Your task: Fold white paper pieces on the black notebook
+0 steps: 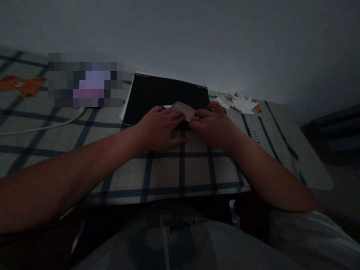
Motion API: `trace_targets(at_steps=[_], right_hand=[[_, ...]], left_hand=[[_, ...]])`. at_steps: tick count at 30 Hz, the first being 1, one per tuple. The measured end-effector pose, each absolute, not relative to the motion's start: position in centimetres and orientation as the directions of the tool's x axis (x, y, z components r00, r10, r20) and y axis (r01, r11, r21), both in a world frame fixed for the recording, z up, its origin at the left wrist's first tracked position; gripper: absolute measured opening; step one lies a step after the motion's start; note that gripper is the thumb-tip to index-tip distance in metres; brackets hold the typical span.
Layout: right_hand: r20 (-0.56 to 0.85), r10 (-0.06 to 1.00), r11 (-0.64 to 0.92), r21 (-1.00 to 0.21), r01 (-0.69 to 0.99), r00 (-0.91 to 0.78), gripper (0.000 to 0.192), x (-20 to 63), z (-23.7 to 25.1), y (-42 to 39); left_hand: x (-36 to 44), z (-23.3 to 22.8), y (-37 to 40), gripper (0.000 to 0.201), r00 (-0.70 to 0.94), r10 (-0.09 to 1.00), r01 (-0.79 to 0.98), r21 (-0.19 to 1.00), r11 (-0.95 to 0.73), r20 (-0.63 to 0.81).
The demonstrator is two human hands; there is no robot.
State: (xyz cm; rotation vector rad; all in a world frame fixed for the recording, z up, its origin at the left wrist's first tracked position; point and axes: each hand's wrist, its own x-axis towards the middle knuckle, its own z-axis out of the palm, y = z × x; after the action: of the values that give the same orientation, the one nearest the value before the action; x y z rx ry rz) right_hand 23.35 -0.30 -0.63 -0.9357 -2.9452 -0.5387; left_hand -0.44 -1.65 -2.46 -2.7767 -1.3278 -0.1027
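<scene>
Head view, dim light: your left hand (161, 125) and right hand (214, 125) meet over a small pale folded paper (184, 110), creased into a flat, pointed shape. It lies at the near edge of a black sheet (165, 93) on the checked cloth (168, 172), its long axis running left to right between your hands. Your left fingers are spread flat, pressing its left end; your right fingers curl over its right end, pinching it lightly. White paper scraps (239, 103) lie just beyond your right hand. Lettering on the cloth near your right wrist is too blurred to read.
</scene>
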Motion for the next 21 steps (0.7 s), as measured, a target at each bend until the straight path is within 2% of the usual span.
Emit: trace_targets(at_steps=[11, 17, 21], right_hand=[[0.063, 0.567, 0.773, 0.303, 0.557, -0.821, 0.029, 22.6, 0.0, -0.8], [0.100, 0.603, 0.752, 0.259, 0.606, -0.791, 0.033, 21.3, -0.6, -1.4], [0.114, 0.615, 0.740, 0.256, 0.622, -0.780, 0.033, 21.2, -1.3, -1.4]], left_hand=[[-0.4, -2.9, -1.6, 0.064, 0.645, 0.747, 0.758, -0.012, -0.652, 0.163], [0.0, -3.2, -1.8, 0.060, 0.635, 0.739, 0.751, 0.042, -0.659, 0.226], [0.1, -3.7, -1.9, 0.061, 0.620, 0.744, 0.762, 0.034, -0.646, 0.249]])
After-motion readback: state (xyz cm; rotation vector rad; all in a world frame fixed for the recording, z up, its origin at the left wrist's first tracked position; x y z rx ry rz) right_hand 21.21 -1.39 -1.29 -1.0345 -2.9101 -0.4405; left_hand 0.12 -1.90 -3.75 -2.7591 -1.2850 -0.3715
